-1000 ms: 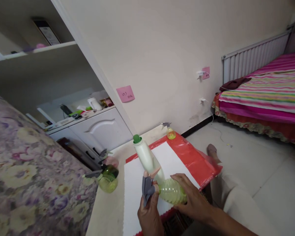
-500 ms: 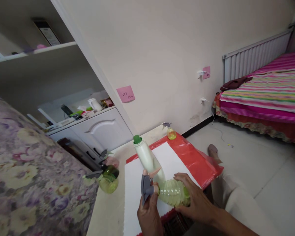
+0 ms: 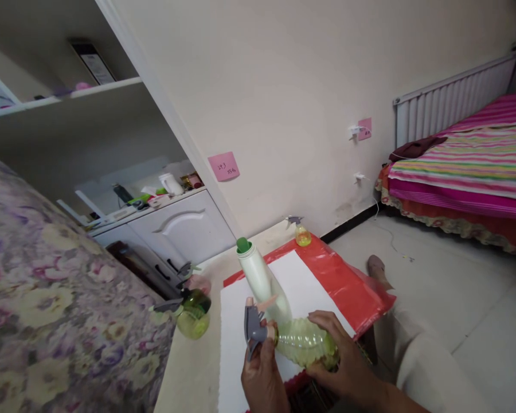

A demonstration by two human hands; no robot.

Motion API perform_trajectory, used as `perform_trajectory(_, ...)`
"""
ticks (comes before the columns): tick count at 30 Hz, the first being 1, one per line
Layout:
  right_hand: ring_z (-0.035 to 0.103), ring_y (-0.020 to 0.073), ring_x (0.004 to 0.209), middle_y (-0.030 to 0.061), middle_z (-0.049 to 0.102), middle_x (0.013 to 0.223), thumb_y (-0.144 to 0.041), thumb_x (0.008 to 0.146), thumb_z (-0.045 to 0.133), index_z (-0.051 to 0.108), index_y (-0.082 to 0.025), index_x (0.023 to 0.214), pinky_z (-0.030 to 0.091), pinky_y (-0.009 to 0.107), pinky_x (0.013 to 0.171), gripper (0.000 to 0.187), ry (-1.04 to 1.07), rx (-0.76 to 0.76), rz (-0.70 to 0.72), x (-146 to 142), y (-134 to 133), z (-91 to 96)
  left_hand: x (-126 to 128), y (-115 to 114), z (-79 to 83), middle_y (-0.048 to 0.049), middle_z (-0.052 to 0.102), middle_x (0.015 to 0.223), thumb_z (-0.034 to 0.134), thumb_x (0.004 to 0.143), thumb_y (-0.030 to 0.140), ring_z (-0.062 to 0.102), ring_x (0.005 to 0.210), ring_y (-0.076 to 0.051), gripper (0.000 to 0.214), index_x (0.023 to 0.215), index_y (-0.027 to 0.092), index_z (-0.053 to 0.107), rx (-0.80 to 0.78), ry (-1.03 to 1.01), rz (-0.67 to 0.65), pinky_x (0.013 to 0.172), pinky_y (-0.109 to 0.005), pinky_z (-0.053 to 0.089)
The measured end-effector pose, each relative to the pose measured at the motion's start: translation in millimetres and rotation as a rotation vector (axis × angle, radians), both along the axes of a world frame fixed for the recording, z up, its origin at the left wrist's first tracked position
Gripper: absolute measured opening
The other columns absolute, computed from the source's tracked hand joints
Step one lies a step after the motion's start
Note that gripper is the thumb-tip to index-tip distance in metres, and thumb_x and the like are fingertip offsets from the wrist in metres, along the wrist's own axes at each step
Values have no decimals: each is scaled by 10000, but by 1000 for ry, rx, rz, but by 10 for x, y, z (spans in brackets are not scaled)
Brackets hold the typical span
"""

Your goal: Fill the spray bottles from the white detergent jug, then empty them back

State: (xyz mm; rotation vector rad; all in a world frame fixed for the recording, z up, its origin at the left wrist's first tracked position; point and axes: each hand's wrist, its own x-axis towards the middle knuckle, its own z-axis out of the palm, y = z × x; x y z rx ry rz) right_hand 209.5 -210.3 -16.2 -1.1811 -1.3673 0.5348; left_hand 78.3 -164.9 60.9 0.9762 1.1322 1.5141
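A clear yellow-green spray bottle [image 3: 301, 343] lies tilted on its side between my two hands, above the front of the table. My left hand [image 3: 264, 376] is closed around its neck, just below the grey and pink trigger head [image 3: 254, 327]. The fingers and thumb of my right hand [image 3: 341, 355] wrap round the bottle's base end. Right behind it stands a pale green bottle [image 3: 260, 275] with a darker green top, its lower part hidden by the spray bottle. A white sheet [image 3: 234, 344] lies beneath them.
To the left stand a green spray bottle [image 3: 193, 322] and a pink one [image 3: 199, 283]. A small yellow spray bottle [image 3: 303, 236] stands at the back on red plastic [image 3: 348, 281]. A flowered curtain [image 3: 69, 298] hangs at left; a bed [image 3: 464, 178] is at right.
The spray bottle has turned slightly in my hands, its base end tipping a little down and to the right. The view has shifted slightly.
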Motion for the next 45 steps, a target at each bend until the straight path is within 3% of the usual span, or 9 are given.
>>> perform_trajectory(8, 514, 302, 1166, 85, 540, 1229, -205, 616, 762, 506, -262, 1245, 432, 421, 999, 682, 135, -58, 44, -39, -20, 35, -50, 41, -49, -75, 741, 957, 789, 659, 414, 673, 985, -248, 400, 950, 150, 714, -75, -52, -2, 854, -328, 538)
perform_trajectory(15, 649, 227, 853, 33, 673, 882, -502, 795, 636, 628, -200, 955, 519, 373, 791, 342, 909, -380, 425, 55, 55, 67, -149, 101, -193, -55, 730, 978, 826, 620, 407, 667, 965, -189, 475, 1015, 170, 709, -52, -192, -204, 929, -278, 491)
perform_trajectory(20, 666, 210, 777, 50, 655, 912, -607, 828, 573, 604, -201, 998, 537, 360, 669, 442, 1214, -576, 451, 23, 51, 20, -120, 94, -160, -61, 721, 984, 824, 629, 380, 667, 973, -204, 521, 1087, 169, 691, -22, -212, -194, 963, -316, 476)
perform_trajectory(23, 641, 223, 961, 42, 612, 1085, -483, 759, 718, 557, -256, 1102, 520, 403, 813, 442, 1223, -443, 518, 15, 31, 31, -135, 108, -170, -50, 712, 1033, 813, 656, 360, 668, 987, -193, 549, 1156, 198, 657, 16, -207, -139, 972, -312, 475)
perform_trajectory(27, 598, 244, 1075, 33, 581, 1162, -319, 572, 863, 489, -302, 1200, 492, 390, 880, 731, 1016, -302, 420, 6, 41, -1, -175, 113, -197, -54, 716, 1039, 811, 665, 364, 667, 1005, -205, 525, 1137, 191, 664, 26, -149, -54, 979, -320, 478)
perform_trajectory(31, 694, 209, 814, 54, 673, 973, -544, 758, 671, 481, -239, 1150, 522, 278, 601, 532, 1005, -451, 504, -15, 86, -100, -183, 88, -158, -58, 715, 1045, 800, 680, 368, 634, 1096, -223, 564, 1189, 189, 638, 65, -88, -96, 1050, -340, 419)
perform_trajectory(35, 688, 167, 524, 85, 715, 829, -733, 843, 371, 444, -184, 1148, 462, 210, 433, 632, 1074, -663, 632, -26, 94, -176, -184, 88, -151, -64, 714, 1073, 792, 682, 393, 594, 1165, -241, 613, 1234, 196, 614, 68, -94, -172, 1081, -353, 382)
perform_trajectory(41, 733, 221, 818, 93, 662, 1144, -559, 818, 606, 402, -264, 1244, 552, 257, 564, 557, 1038, -447, 675, 6, 59, -140, -244, 130, -295, -76, 697, 1136, 765, 715, 401, 609, 1143, -246, 537, 1198, 202, 637, 66, -53, -97, 1044, -360, 427)
perform_trajectory(45, 718, 155, 629, 75, 703, 1014, -475, 814, 627, 440, -233, 1216, 525, 208, 501, 505, 1033, -420, 666, -7, 87, -207, -290, 137, -332, -98, 704, 1103, 753, 722, 425, 624, 1117, -263, 509, 1151, 165, 666, 66, 2, -83, 1026, -378, 445)
